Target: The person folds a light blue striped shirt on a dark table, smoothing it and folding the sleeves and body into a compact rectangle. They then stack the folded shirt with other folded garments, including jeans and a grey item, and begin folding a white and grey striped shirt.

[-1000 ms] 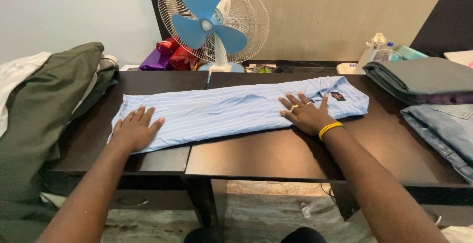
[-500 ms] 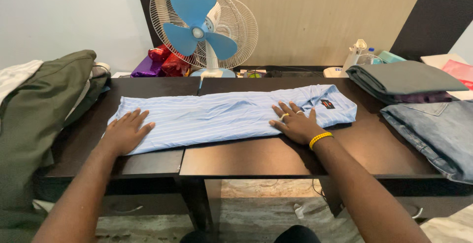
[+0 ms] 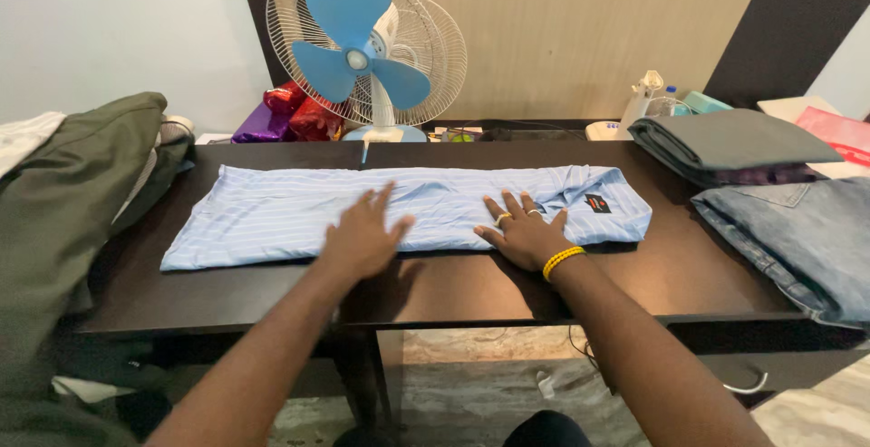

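Observation:
A light blue striped shirt [image 3: 272, 211], folded into a long band, lies across the dark table [image 3: 453, 288] with its collar and a small dark label at the right end. My left hand [image 3: 364, 237] is flat with fingers spread over the shirt's middle, near its front edge. My right hand [image 3: 521, 229] presses flat on the shirt just left of the collar; it wears rings and a yellow bead bracelet. Neither hand grips the cloth.
A blue-bladed fan [image 3: 362, 48] stands behind the table. A heap of olive and white clothes [image 3: 63, 202] lies at the left. Folded grey garments [image 3: 734, 143] and jeans [image 3: 797, 229] lie at the right. Shiny purple and red bags [image 3: 281, 116] and small items line the back.
My left hand slid from the shirt's left end to its middle. My right hand stayed near the collar. The view shifted slightly.

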